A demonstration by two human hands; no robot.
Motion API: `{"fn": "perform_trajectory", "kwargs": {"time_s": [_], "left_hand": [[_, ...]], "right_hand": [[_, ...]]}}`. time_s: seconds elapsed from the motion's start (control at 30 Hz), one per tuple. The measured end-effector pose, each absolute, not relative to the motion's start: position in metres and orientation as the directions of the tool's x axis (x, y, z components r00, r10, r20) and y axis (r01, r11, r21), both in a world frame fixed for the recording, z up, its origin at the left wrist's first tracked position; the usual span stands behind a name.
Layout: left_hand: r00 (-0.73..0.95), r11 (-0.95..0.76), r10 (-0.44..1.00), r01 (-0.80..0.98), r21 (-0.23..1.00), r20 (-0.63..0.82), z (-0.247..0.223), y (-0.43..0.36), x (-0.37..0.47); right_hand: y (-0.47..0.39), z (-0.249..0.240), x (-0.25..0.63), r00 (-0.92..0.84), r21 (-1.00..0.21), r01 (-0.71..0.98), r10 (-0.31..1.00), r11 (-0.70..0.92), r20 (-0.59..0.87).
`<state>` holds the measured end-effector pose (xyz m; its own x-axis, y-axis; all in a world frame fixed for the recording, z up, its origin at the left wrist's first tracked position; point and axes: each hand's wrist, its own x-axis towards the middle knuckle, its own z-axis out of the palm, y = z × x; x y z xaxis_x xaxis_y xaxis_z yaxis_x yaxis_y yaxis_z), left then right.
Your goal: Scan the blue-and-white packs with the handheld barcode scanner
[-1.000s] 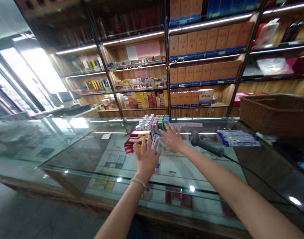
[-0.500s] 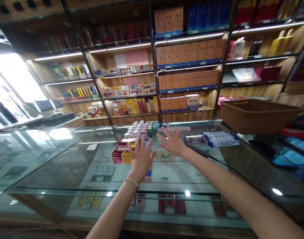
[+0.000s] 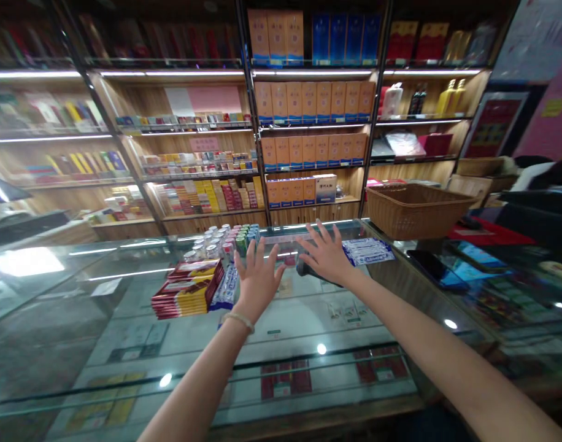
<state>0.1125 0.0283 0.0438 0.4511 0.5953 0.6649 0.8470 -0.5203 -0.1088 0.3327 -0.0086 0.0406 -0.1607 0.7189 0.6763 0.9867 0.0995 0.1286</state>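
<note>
Fingers spread and holding nothing, my left hand [image 3: 257, 279] is over the glass counter [image 3: 281, 313]. Just left of it are blue-and-white packets [image 3: 226, 288] and a stack of red and yellow packets [image 3: 189, 288]. Small cans or jars [image 3: 211, 242] with white, pink and green sides stand in rows behind them. My right hand [image 3: 324, 252], also spread and with nothing in it, is above a dark handheld device [image 3: 305, 265], which it partly hides. Another group of blue-and-white packets [image 3: 367, 251] lies right beside that hand.
A brown woven basket [image 3: 416, 212] stands at the right rear, with a dark phone [image 3: 431, 265] in front of it. Behind the counter rise wooden shelves [image 3: 313, 215] with orange boxes [image 3: 315, 151] and blue boxes [image 3: 345, 37]. Goods show beneath the glass.
The view has turned right, so the counter goods appear farther left. My right hand now covers more of the dark device and is nearer the right packets. Both hands stay spread.
</note>
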Motion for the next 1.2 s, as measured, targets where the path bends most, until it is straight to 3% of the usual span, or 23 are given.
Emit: {"fn": "perform_trajectory", "kwargs": {"time_s": [0.77,1.2], "left_hand": [[0.575,-0.721,0.536,0.693,-0.02,0.618,0.045,0.013,0.246],[0.649,-0.779,0.501,0.626,-0.027,0.572,0.042,0.009,0.301]], "right_hand": [[-0.078,0.017,0.507,0.097,0.099,0.965,0.68,-0.244,0.727],[-0.073,0.003,0.546,0.112,0.096,0.959,0.67,-0.266,0.734]]}}
